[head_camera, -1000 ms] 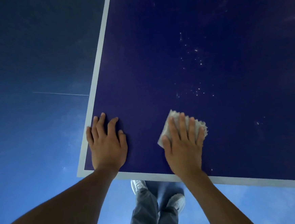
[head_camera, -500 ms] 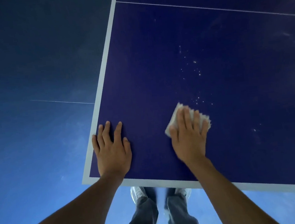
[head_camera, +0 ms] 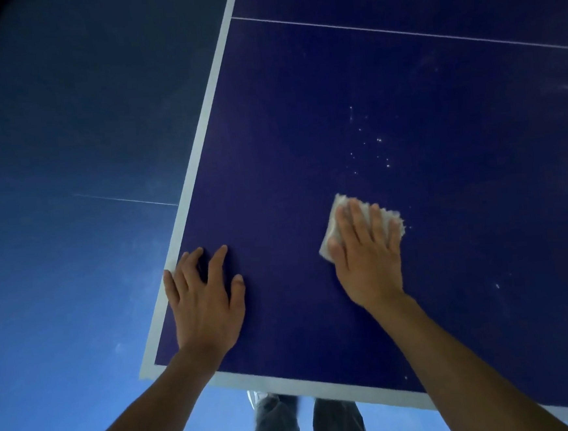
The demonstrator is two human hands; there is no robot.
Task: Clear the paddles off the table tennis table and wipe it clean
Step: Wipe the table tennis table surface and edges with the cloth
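- Both hands flat, fingers straight: left hand (head_camera: 204, 301) braces on table (head_camera: 287, 147), right hand (head_camera: 364, 260) presses cloth (head_camera: 391, 218).
- Cloth has slid toward white specks (head_camera: 372, 143); wiping underway.

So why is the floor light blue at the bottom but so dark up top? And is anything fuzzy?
In the head view the floor is brightest by the legs and fades dark toward the top left, likely uneven lighting; also in the head view, the legs look smeared, the left hand sharp.
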